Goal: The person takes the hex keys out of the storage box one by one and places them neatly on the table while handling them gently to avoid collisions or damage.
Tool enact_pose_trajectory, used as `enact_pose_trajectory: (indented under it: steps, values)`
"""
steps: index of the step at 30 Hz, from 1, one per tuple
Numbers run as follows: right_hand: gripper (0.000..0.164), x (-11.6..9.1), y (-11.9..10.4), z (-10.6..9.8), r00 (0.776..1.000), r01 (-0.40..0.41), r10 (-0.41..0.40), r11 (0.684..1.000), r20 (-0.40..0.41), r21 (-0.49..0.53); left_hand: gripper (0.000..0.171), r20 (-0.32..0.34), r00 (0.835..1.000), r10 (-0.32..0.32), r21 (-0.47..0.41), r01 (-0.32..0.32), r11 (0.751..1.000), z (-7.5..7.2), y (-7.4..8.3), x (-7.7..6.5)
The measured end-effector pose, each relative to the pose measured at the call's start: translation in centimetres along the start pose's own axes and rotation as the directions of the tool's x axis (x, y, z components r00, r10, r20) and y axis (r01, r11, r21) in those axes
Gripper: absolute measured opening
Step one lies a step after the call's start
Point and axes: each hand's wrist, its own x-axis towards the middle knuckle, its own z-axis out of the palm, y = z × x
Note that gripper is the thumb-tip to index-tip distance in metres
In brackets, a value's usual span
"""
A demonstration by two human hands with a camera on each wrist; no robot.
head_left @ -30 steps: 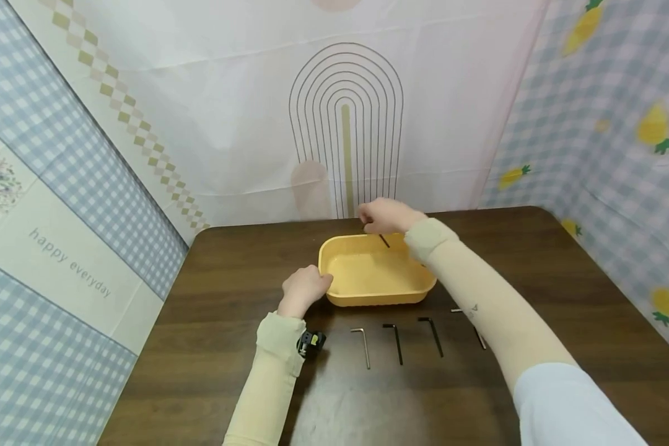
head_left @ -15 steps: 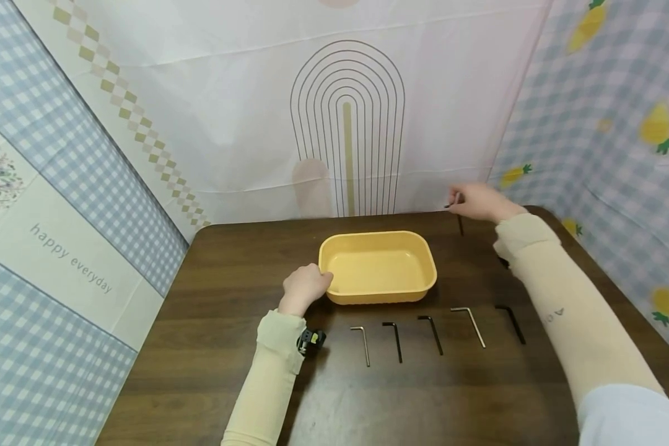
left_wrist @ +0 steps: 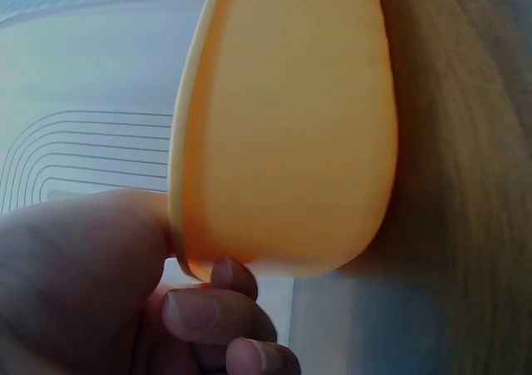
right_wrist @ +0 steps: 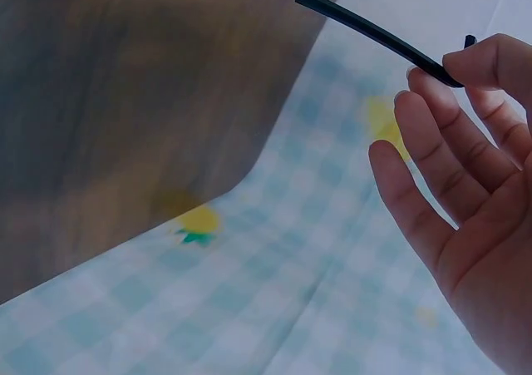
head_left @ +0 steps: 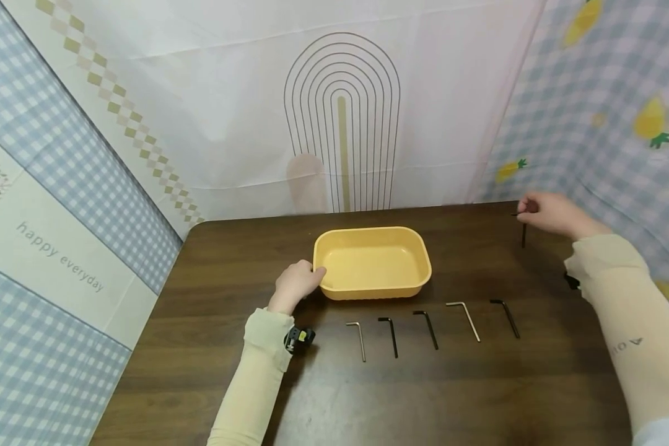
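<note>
My left hand (head_left: 297,285) grips the left end of a yellow plastic tray (head_left: 373,291), thumb over the rim and fingers curled outside, as the left wrist view shows. At the far right of the table, my right hand (head_left: 554,214) pinches a black hex key (right_wrist: 374,34) near its bend between thumb and fingertips. Its long arm hangs downward in the head view. In front of the tray lie several hex keys in a row: a silver one (head_left: 361,342) at the left, black ones (head_left: 393,337) among them, another silver one (head_left: 468,322), and a black one (head_left: 507,319) at the right end.
The dark wooden table (head_left: 424,396) bears everything. Behind it hangs a white patterned cloth (head_left: 228,124), and at the right a blue checked cloth (head_left: 580,130) with pineapples. Small black devices sit at both wrists, one a wrist device (head_left: 298,339) on the left.
My right hand has moved from above the tray to the far right, carrying the black hex key. The left hand has kept its grip on the tray.
</note>
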Motion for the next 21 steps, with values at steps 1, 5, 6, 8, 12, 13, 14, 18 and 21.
enact_pose_trajectory:
  steps: [1, 5, 6, 8, 12, 13, 14, 18, 21]
  values:
    - [0.015, -0.5, 0.4, 0.0, 1.000, -0.003, 0.003, 1.000, -0.005, -0.002, 0.040, -0.012, 1.000, 0.004, -0.007, -0.004, 1.000, 0.0, 0.0, 0.0]
    - [0.017, -2.1, 1.5, -0.2, 1.000, -0.012, 0.012, 0.999, -0.010, -0.030, 0.032, -0.087, 0.996, 0.015, -0.019, -0.016, 1.000, 0.3, -0.1, -0.1]
    - [0.017, -2.5, 1.8, -0.2, 1.000, -0.014, 0.014, 0.999, -0.005, -0.031, 0.030, -0.107, 0.994, 0.017, -0.023, -0.019, 1.000, 0.4, -0.1, -0.1]
    - [0.018, -3.2, 2.0, -0.1, 1.000, -0.021, 0.021, 0.999, 0.003, -0.041, 0.028, -0.139, 0.990, 0.025, -0.032, -0.029, 0.999, 0.6, -0.1, -0.1]
    - [0.016, -4.4, 2.6, 0.5, 1.000, -0.013, 0.014, 0.999, 0.015, -0.043, 0.044, -0.162, 0.986, 0.049, -0.082, -0.063, 0.995, 1.0, -0.2, 0.0]
    - [0.015, -4.7, 2.8, 0.7, 1.000, -0.009, 0.009, 0.999, 0.012, -0.049, 0.051, -0.164, 0.985, 0.057, -0.096, -0.073, 0.993, 1.1, -0.2, 0.1]
    - [0.014, -5.0, 2.9, 0.9, 1.000, -0.003, 0.003, 0.999, 0.014, -0.048, 0.057, -0.164, 0.984, 0.065, -0.105, -0.083, 0.991, 1.2, -0.2, 0.1]
    - [0.013, -6.1, 3.5, 1.6, 0.998, -0.025, 0.027, 0.999, 0.050, -0.029, 0.066, -0.173, 0.981, 0.088, -0.121, -0.110, 0.986, 1.3, -0.1, 0.2]
    - [0.014, -6.7, 3.6, 2.1, 0.994, -0.054, 0.054, 0.999, 0.092, -0.002, 0.065, -0.180, 0.979, 0.091, -0.112, -0.112, 0.987, 1.3, -0.1, 0.2]
